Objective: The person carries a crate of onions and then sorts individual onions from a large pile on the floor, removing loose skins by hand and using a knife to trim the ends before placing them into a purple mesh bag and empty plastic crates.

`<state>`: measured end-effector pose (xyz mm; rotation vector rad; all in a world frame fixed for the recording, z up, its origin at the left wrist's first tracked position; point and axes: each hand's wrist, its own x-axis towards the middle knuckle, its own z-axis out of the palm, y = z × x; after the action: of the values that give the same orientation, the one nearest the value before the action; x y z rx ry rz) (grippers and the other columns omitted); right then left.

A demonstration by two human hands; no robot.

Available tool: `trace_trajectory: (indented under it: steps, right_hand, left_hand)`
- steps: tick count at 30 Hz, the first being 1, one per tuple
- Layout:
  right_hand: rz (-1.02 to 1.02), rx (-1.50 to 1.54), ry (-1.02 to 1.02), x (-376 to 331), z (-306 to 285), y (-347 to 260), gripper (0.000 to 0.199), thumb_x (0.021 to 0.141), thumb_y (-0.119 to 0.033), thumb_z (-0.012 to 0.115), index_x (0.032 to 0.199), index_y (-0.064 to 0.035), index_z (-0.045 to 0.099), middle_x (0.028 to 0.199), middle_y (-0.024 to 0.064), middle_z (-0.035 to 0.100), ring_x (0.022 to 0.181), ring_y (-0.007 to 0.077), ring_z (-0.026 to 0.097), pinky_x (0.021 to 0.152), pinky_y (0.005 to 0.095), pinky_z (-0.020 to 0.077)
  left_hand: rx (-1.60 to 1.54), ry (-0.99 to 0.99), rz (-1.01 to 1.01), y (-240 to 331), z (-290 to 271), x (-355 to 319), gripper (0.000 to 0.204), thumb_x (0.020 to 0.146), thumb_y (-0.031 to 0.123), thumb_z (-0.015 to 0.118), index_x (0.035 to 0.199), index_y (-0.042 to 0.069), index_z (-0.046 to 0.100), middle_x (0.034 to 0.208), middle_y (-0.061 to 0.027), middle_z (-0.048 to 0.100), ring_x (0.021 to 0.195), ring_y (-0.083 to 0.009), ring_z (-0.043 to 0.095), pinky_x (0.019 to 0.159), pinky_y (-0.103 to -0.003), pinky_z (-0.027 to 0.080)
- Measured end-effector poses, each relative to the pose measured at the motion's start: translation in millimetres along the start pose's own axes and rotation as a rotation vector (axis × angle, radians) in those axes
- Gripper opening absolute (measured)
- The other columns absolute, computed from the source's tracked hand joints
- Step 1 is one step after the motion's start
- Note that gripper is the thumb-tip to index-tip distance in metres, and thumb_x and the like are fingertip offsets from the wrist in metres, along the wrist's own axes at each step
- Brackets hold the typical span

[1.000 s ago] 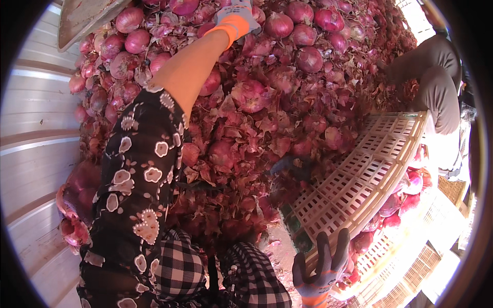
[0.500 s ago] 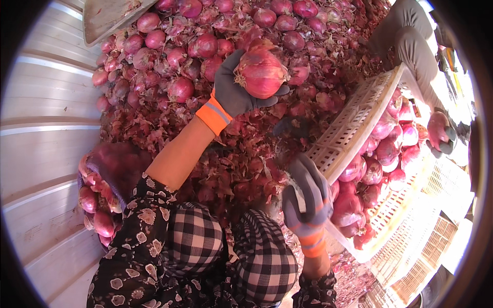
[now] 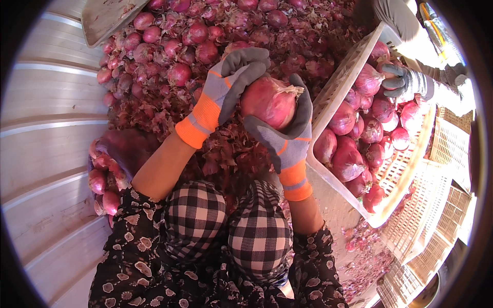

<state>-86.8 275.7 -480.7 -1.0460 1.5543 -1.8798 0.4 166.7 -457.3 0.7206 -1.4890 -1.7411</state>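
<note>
Change: since half a second ago the right hand [image 3: 287, 133] has come up from beside the crate to join the left hand [image 3: 226, 90] on the red onion [image 3: 269, 102]; both now meet in front of the knees.
Left hand: gloved grey and orange, fingers curled over the top and left side of the onion, closed on it.
Right hand: same glove, cupping the onion from below and the right, thumb up its side, also closed on it.
Onion: one large bulb, between the two palms, its dry tuft pointing right toward the crate.
Key relation: white plastic crate [image 3: 339, 92] lies just right of the held onion; the right hand is the nearer one to its rim.
Crate contents: roughly a dozen and a half red onions, not exactly countable.
Pile: loose onions and skins [image 3: 169, 56] beyond the hands, too many to count.
Other person: one gloved hand [image 3: 405, 82] reaching into the crate's far end.
</note>
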Motion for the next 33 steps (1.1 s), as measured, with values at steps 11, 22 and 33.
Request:
trace_trajectory:
  steps: [11,22,33]
  right_hand:
    - [-0.072,0.038,-0.13,-5,-37,-11,0.041,0.078,-0.018,0.07,0.115,-0.0029,0.06,0.123,0.0126,0.053,0.104,0.0205,0.056,0.088,0.0307,0.0454]
    - [0.241,-0.118,-0.265,-20,-15,-1,0.061,0.074,-0.001,0.067,0.129,0.0014,0.04,0.122,0.0188,0.05,0.11,0.0297,0.052,0.092,0.0334,0.0437]
    - [0.354,0.594,0.012,-36,-58,-54,0.084,0.065,-0.016,0.081,0.134,0.0015,0.037,0.129,0.013,0.047,0.118,0.0228,0.048,0.101,0.0353,0.0363]
  left_hand:
    - [-0.657,-0.255,-0.436,-6,3,-25,0.05,0.085,0.025,0.053,0.127,-0.003,0.045,0.121,-0.0151,0.054,0.108,-0.0247,0.055,0.095,-0.039,0.045]
    - [-0.163,-0.192,0.028,30,-35,-30,0.059,0.073,0.021,0.059,0.125,-0.004,0.048,0.132,-0.0168,0.047,0.118,-0.024,0.049,0.1,-0.037,0.041]
    - [0.689,-0.217,0.449,5,20,-40,0.037,0.092,0.026,0.05,0.112,-0.005,0.055,0.097,-0.0113,0.065,0.079,-0.0187,0.063,0.065,-0.031,0.052]
